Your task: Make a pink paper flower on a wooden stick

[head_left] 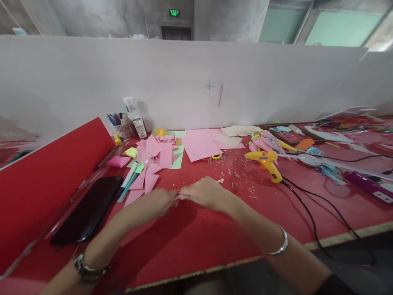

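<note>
My left hand (156,203) and my right hand (205,191) meet over the red table (196,241), fingers curled together. Between their fingertips I pinch a small pink paper piece (178,197), mostly hidden by the fingers. A thin white stick (220,180) pokes out just beyond my right hand. Pink paper cut-outs (153,164) lie scattered just beyond my left hand. A watch is on my left wrist and a silver bangle on my right.
A yellow glue gun (267,160) with a black cord (310,213) stands right of my hands. A black phone (87,209) and a teal pen (127,186) lie to the left by a red board (49,180). A pen cup (122,127), a bottle and pink sheets (199,143) sit by the white wall.
</note>
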Available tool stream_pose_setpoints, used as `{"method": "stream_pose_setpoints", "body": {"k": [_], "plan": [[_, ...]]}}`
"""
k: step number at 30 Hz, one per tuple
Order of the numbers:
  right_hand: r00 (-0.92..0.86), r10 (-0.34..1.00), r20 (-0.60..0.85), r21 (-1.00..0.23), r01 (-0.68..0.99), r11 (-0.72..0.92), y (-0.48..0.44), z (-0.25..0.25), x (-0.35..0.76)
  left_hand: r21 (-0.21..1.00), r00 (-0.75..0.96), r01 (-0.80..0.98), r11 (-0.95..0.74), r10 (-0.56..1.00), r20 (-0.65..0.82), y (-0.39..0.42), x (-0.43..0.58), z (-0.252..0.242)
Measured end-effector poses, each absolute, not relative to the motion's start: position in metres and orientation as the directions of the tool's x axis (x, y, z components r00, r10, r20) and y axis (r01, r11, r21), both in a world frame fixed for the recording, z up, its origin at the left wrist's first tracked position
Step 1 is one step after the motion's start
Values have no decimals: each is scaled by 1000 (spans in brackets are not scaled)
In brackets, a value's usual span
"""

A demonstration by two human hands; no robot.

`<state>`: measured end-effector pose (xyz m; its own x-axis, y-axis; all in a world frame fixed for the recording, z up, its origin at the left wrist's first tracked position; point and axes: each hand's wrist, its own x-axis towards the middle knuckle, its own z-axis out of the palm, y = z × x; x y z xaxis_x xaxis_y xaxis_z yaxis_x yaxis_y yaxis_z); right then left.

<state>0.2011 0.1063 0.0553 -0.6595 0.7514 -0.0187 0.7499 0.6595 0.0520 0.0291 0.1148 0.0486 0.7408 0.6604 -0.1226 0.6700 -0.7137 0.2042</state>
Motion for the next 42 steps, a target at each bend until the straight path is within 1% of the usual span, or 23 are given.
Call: {"method": "stream_pose_setpoints", "body": {"k": [3,4,6,10,12,14,16,18,20,22,24,25,26,27,29,31,32,33,35,37,38,40,42], "plan": [[-642,766,-28,-20,767,642,109,59,205,-165,756,640,-751,653,-40,112,33,51],[-645,764,-23,-66,763,643,110,60,206,-259,768,612,-747,639,-31,111,35,52],[-671,741,-7,-199,728,657,112,60,209,-372,799,554,-745,601,-15,110,37,53],[-728,685,-17,-513,595,619,117,55,214,-438,851,485,-757,525,35,109,39,53],[-737,675,-47,-620,551,559,119,52,215,-452,853,479,-752,521,36,109,40,52],[-739,670,-69,-664,535,523,120,49,215,-450,841,488,-748,540,14,111,41,49],[-732,678,-66,-626,559,543,120,47,214,-420,814,520,-744,581,-22,114,41,46],[-685,728,-23,-471,650,596,120,46,212,-355,770,588,-727,638,-32,117,39,42],[-642,762,80,-220,735,642,119,45,209,-211,732,667,-715,682,4,120,37,40],[-669,710,218,27,731,681,119,45,206,78,717,691,-718,695,48,121,34,41],[-744,582,329,214,659,721,118,46,205,436,724,606,-666,688,45,120,31,45],[-773,516,369,286,622,728,118,46,206,582,732,545,-603,681,20,119,29,47],[-793,460,400,344,595,726,117,46,206,686,740,496,-532,672,-15,119,28,49],[-805,419,420,387,576,720,117,46,207,750,750,466,-470,660,-52,118,27,50],[-817,387,427,431,560,707,115,46,208,786,761,459,-415,640,-106,117,26,51],[-815,403,415,436,568,698,114,45,210,707,754,506,-494,652,-83,116,27,50],[-812,418,408,431,575,696,113,44,212,613,740,549,-569,672,-39,116,28,49],[-807,432,402,424,582,694,113,44,213,478,721,601,-640,692,19,115,30,49],[-790,462,403,397,605,690,114,42,215,150,702,682,-716,698,144,115,32,48],[-768,502,398,346,632,693,116,40,215,-131,722,688,-713,658,213,114,33,48],[-755,528,388,311,647,697,117,39,215,-230,742,670,-706,631,226,114,33,48],[-729,591,345,217,674,706,119,37,213,-356,778,626,-693,582,235,114,33,48],[-696,660,282,100,705,702,121,35,212,-410,801,596,-691,548,241,114,32,47]]}}
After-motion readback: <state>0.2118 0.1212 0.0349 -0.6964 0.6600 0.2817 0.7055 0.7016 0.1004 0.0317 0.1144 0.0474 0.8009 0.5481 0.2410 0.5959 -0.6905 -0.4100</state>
